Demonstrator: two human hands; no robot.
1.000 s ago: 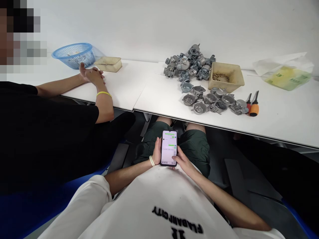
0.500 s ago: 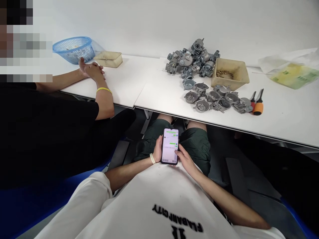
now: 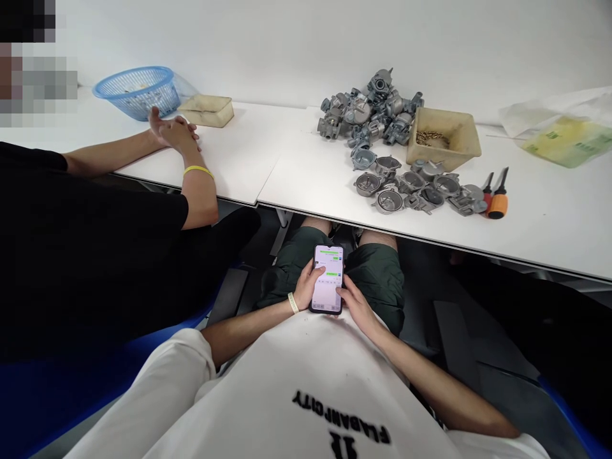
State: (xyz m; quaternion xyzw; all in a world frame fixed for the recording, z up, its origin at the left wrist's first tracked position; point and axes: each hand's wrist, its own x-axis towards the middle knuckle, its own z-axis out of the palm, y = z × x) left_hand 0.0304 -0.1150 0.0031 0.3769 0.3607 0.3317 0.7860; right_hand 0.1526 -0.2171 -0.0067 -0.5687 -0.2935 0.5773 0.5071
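Note:
A smartphone [image 3: 327, 296] with a lit chat screen is held upright over my lap, below the table's front edge. My left hand [image 3: 305, 288] grips its left side, the thumb lying across the screen. On the other side my right hand [image 3: 354, 298] holds the phone, with its thumb on the lower right of the screen. Both hands' fingers behind the phone are hidden. On the table ahead lie a heap of grey metal carburetors [image 3: 370, 115] and several opened carburetor bodies or bowls [image 3: 389, 200], away from my hands.
A beige bin [image 3: 466, 143] holds small brass-coloured parts. Right of the carburetors lie an orange-handled screwdriver [image 3: 498, 205] and a red-handled one. Further right is a plastic bag [image 3: 557, 141]. At left, a co-worker's clasped hands [image 3: 176, 132] rest near a blue basket [image 3: 138, 95] and a shallow tray [image 3: 210, 113].
My left thumb has moved from the phone's left edge onto the screen. The right hand keeps its hold. The view has shifted slightly.

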